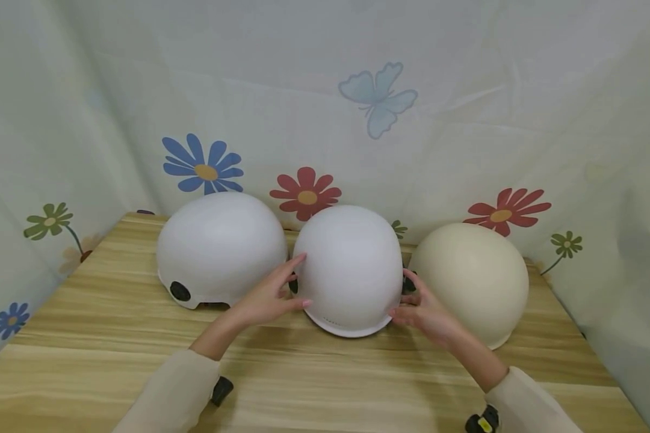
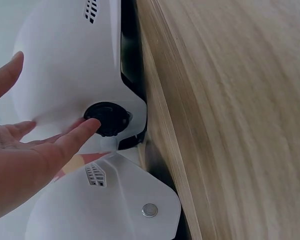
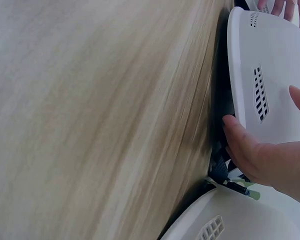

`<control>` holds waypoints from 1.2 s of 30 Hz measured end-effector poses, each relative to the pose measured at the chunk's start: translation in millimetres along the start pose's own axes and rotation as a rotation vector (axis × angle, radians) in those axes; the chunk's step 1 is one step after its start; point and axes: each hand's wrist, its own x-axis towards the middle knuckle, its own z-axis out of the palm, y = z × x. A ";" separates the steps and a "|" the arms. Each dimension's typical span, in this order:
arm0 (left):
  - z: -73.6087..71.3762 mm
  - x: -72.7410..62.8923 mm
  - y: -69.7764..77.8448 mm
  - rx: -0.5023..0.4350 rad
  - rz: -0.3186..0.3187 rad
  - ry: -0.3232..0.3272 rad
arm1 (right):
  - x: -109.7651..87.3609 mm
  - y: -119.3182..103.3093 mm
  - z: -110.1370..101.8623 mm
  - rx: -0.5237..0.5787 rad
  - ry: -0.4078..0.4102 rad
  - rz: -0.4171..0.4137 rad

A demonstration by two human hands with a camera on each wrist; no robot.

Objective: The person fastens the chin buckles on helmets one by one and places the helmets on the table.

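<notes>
Where wood grain runs: across the light-brown tabletop (image 1: 314,397), its streaks going from left to right before me.
Behind and at both sides: pale printed fabric (image 1: 281,78), softly creased.
Prints: a light-blue butterfly (image 1: 378,99) high up, a blue-petalled flower (image 1: 206,171) at left, a red-petalled flower (image 1: 306,197) near the middle and a second red-petalled flower (image 1: 501,215) at right.
Centre: a smooth white domed helmet (image 1: 349,264) sits crown up towards the back of the tabletop, a perforated vent (image 3: 260,95) low on its side.
Left grip (image 1: 271,297): spread at the domed helmet's left side, one fingertip at its round black disc (image 2: 110,120).
Right grip (image 1: 425,313): spread too, thumb apart, fingertips at the domed helmet's right side and lower rim.
Close on my left: a wide white helmet (image 1: 216,246) with a black knob (image 1: 180,291), just beside the domed one, partly behind my hand.
Close on my right: a cream rounded helmet (image 1: 468,270), my forearm crossing its lower front.
Low in the narrow space there: black webbing (image 3: 220,170).
My arms: beige sleeves (image 1: 168,388).
</notes>
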 end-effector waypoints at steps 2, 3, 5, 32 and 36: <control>-0.3 2.6 -1.4 -0.006 -0.001 -0.001 | 1.5 0.9 -0.5 0.007 0.006 0.003; -0.5 3.9 -1.8 -0.006 -0.003 -0.002 | 2.4 1.8 -0.9 0.012 0.005 0.003; -0.6 6.2 -2.1 -0.002 -0.009 -0.005 | 4.0 4.4 -1.4 0.023 0.002 0.003; -1.2 18.1 -9.3 0.046 -0.012 -0.012 | 18.1 7.7 -6.3 -0.045 0.006 0.006; -1.7 16.7 -9.4 0.062 -0.016 -0.019 | 17.7 8.0 -7.5 -0.064 0.003 0.012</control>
